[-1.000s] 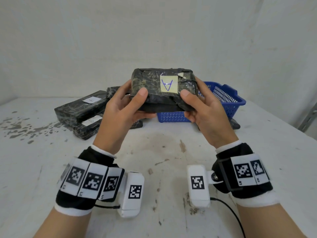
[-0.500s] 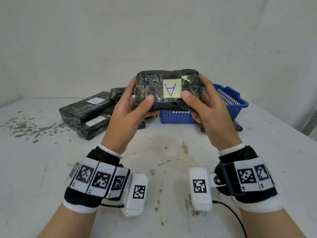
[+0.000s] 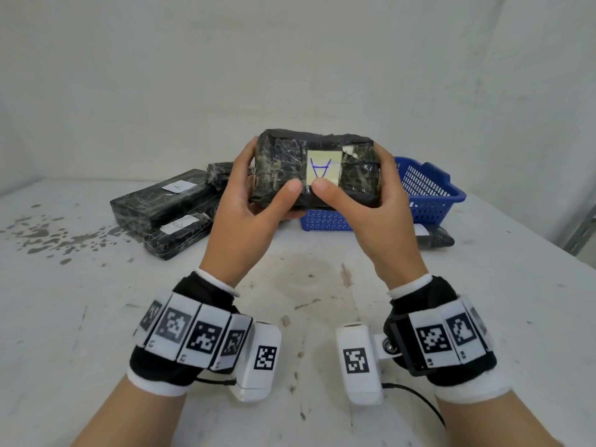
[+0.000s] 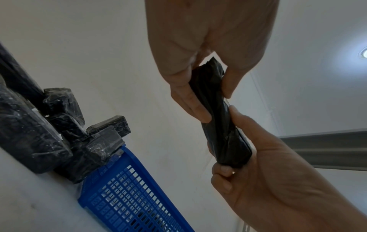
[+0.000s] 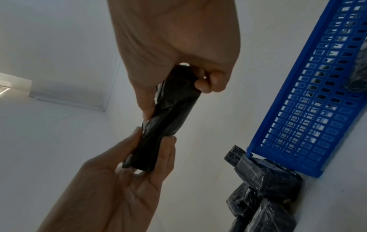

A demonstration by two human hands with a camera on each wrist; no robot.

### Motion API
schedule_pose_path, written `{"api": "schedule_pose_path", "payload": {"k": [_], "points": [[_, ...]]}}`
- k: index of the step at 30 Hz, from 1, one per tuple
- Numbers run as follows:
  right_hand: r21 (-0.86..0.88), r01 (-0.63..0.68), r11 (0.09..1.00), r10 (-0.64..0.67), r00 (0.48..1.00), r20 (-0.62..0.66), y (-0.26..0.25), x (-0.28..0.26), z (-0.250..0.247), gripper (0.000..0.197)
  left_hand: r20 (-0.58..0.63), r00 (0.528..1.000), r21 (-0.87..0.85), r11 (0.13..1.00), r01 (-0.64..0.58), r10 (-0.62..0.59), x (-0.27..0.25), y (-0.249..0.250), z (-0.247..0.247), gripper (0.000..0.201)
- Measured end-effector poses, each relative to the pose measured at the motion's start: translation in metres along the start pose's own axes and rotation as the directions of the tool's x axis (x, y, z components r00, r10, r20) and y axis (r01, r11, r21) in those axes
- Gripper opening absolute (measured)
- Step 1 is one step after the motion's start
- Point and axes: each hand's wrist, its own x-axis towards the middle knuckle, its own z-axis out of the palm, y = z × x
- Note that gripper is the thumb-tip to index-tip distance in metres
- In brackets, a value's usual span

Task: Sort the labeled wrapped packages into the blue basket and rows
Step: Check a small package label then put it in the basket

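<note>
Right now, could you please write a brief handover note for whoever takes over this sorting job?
Left hand and right hand both grip one wrapped package in the air above the table; its yellow label reads A, upside down.
Blue basket stands behind it; what it holds is unclear.
A pile of packages lies to the left of the basket; one more package sits by its right front.
Done: unclear; no finished rows visible.
Left: place the held package, then sort the pile.
</note>
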Motion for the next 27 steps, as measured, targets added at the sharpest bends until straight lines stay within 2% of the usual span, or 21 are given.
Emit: {"api": "schedule_pose_path", "payload": {"k": [7, 14, 17, 21, 24, 27], "points": [[0.037, 0.005, 0.999, -0.006, 0.999, 0.040, 0.000, 0.009, -0.002, 0.056, -0.023, 0.999, -0.031, 0.999, -0.030, 0.029, 0.014, 0.004, -0.001, 0.061], [0.047, 0.000, 0.999, -0.006, 0.991, 0.131, -0.012, 0.041, -0.003, 0.054, -0.043, 0.999, -0.132, 0.991, -0.024, 0.018, 0.043, 0.018, 0.001, 0.053], [0.037, 0.025, 0.999, -0.030, 0.989, 0.145, -0.020, 0.051, -0.005, 0.059, -0.065, 0.997, -0.155, 0.987, -0.040, 0.030, 0.050, 0.022, 0.004, 0.054], [0.133, -0.018, 0.991, 0.002, 0.993, 0.114, -0.024, 0.047, -0.012, 0.060, -0.117, 0.987, -0.121, 0.985, -0.123, 0.109, 0.046, 0.014, 0.007, 0.059], [0.147, -0.029, 0.989, 0.018, 0.997, 0.077, -0.018, 0.040, -0.013, 0.055, -0.062, 0.996, -0.152, 0.986, -0.073, 0.064, 0.043, 0.008, 0.005, 0.060], [0.122, -0.039, 0.992, 0.030, 0.997, 0.076, -0.013, 0.034, -0.010, 0.054, -0.074, 0.996, -0.144, 0.988, -0.054, 0.044, 0.043, 0.006, 0.001, 0.054]]}}
